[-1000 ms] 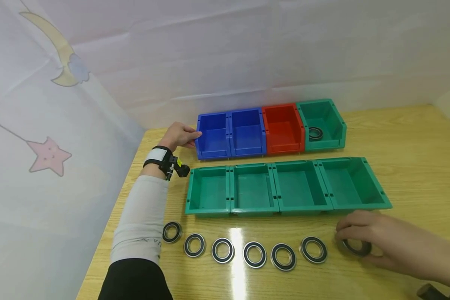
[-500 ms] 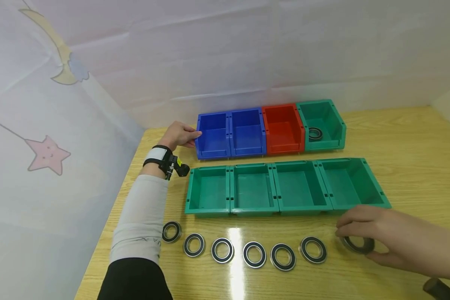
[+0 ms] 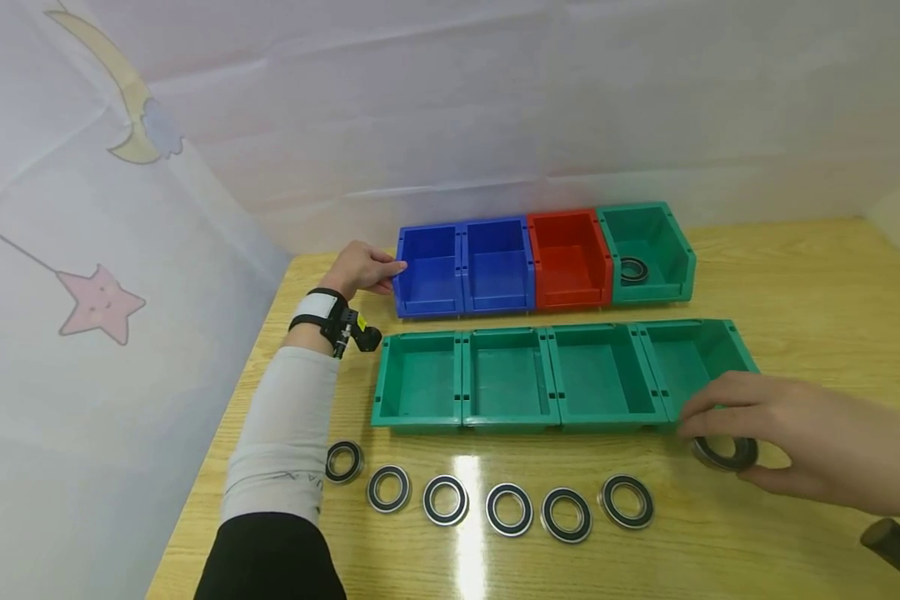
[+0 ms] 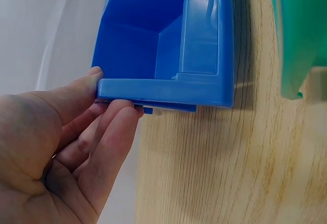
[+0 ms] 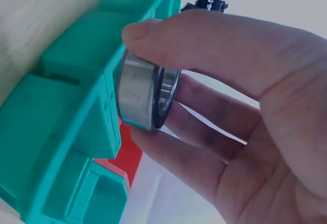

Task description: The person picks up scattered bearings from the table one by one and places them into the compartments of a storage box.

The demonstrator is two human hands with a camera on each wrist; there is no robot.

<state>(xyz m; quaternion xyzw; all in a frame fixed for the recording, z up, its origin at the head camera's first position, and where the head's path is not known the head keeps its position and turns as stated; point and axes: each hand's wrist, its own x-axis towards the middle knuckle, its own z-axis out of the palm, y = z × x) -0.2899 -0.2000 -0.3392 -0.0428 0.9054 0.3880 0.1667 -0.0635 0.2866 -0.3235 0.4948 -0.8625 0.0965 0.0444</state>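
Note:
My left hand [image 3: 362,268] pinches the left side wall of the outer blue bin [image 4: 138,45], thumb at the rim and fingers against the outside. In the right wrist view my right hand [image 5: 230,91] holds a ball bearing [image 5: 139,91] between thumb and fingers, a steel ring with a black seal. The head view has this hand above the table, just in front of the rightmost green bin [image 3: 686,358] of the front row. Another bearing [image 3: 633,269] lies inside the green bin [image 3: 648,233] at the right end of the back row.
Several bearings [image 3: 444,501] lie in a curved line along the table's near side. A second blue bin [image 3: 495,267] and a red bin [image 3: 568,258] complete the back row. More green bins [image 3: 506,375] stand joined in front. A pale cloth [image 3: 450,108] hangs behind the table [image 3: 832,333].
My right hand has raised the bearing off the table and carried it up and slightly right, towards the front green bins. The left hand keeps its grip on the blue bin.

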